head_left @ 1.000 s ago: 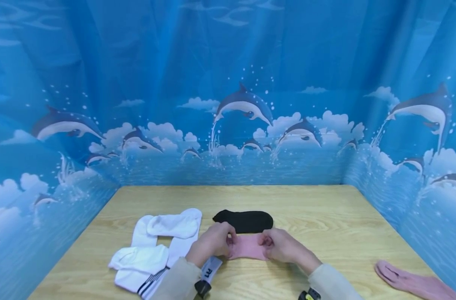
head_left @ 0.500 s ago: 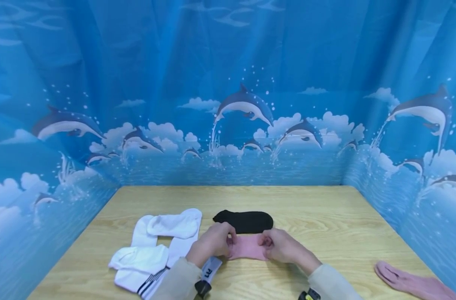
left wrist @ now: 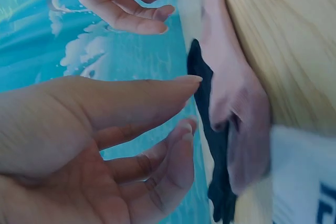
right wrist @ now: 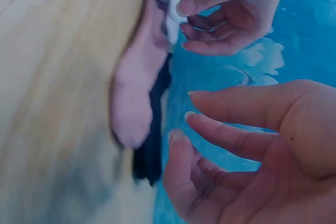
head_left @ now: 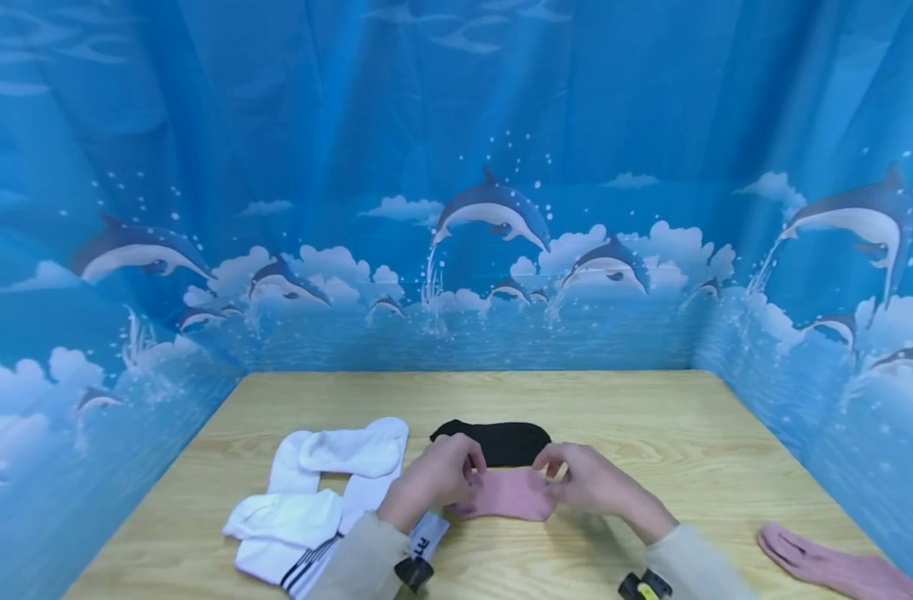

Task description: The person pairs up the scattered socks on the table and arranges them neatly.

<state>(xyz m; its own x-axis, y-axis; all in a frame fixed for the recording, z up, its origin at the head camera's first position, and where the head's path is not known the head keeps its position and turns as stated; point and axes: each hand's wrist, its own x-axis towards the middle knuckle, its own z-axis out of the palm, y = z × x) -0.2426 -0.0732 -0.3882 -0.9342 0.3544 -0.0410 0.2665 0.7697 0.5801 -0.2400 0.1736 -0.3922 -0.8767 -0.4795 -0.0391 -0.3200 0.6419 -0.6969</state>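
A pink sock [head_left: 512, 493] lies flat near the middle of the table, just in front of a black sock [head_left: 501, 442]. Above its left end is my left hand [head_left: 437, 475]; in the left wrist view, the thumb and fingers of that hand are apart with nothing between them, beside the pink sock [left wrist: 239, 93]. My right hand [head_left: 591, 482] hovers by the other end of the sock. Its fingers are loosely bent and hold nothing in the right wrist view, clear of the pink sock [right wrist: 134, 87].
Several white socks [head_left: 284, 517], some striped black, lie overlapping at the left. A white piece with dark lettering [head_left: 428, 533] is by my left wrist. Another pink sock [head_left: 839, 565] lies at the right front. A blue dolphin-print curtain [head_left: 456, 250] surrounds the table [head_left: 651, 417].
Both hands have let go of the pink sock's ends and lifted slightly, the right one shifting right. The sock now lies with its right end uncovered.
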